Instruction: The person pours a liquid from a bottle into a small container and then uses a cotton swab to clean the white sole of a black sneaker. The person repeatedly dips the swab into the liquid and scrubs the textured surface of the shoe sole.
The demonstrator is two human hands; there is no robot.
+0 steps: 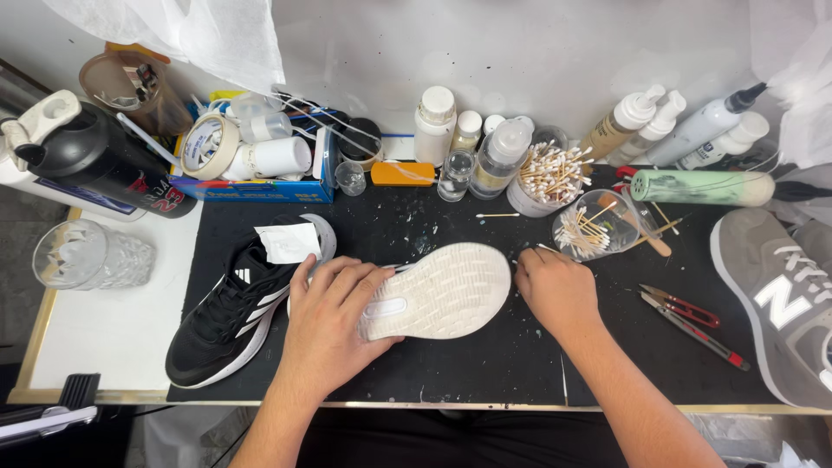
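My left hand (334,316) lies spread flat over the upturned shoe (438,290), pinning it sole-up on the black surface (485,364). My right hand (555,290) is curled at its toe, pinching something too small to tell. The pale sole looks mostly clean; the black shoe (230,316) lies beside it, untouched.

The left hand (334,321) lies flat over the heel end of the upturned white sole (442,290), so that end and the whole upper beneath are out of sight. The right hand (555,290) is curled at the toe, fingertips tucked under; whether it pinches anything, can't tell. At the right edge the grey sneaker (776,299) is cut off. Far left, the black bottle (95,160) runs out of frame. Bottle labels at the back: too small to make out.
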